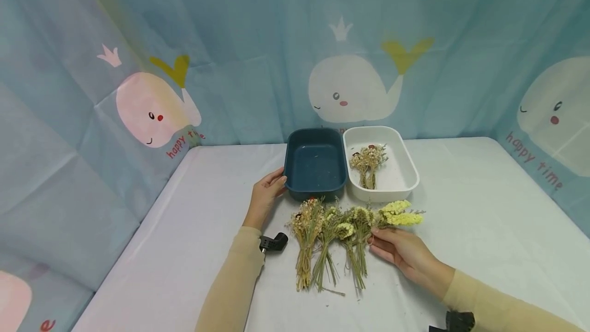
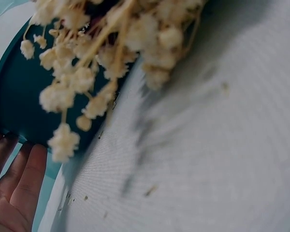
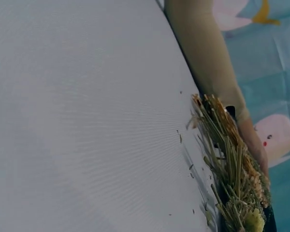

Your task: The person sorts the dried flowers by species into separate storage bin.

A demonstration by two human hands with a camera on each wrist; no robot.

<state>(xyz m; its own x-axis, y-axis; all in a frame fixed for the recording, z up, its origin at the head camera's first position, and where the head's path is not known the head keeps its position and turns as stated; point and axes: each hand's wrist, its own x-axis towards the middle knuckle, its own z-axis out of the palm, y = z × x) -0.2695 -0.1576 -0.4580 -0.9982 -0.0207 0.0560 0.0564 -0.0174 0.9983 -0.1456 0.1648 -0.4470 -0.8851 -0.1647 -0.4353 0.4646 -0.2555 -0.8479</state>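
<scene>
My left hand (image 1: 266, 196) touches the outer left front corner of a dark blue tub (image 1: 316, 191), fingers fairly straight. In the left wrist view its fingers (image 2: 26, 181) lie against the tub's wall. My right hand (image 1: 405, 256) pinches a bunch of yellow dried flowers (image 1: 401, 215), blooms pointing right; its stems are mostly hidden. Left of that hand, several dried flower bunches lie side by side: a beige one (image 1: 305, 242) at the left, a green one (image 1: 326, 245) beside it, and a pale yellow-green one (image 1: 361, 240) near my right fingertips.
A white tub (image 1: 410, 170) stands against the blue tub's right side, with a small beige dried bunch (image 1: 369, 163) in it. Loose stem bits lie on the white tablecloth (image 1: 484, 229). A blue whale-print curtain (image 1: 258, 86) hangs behind the table.
</scene>
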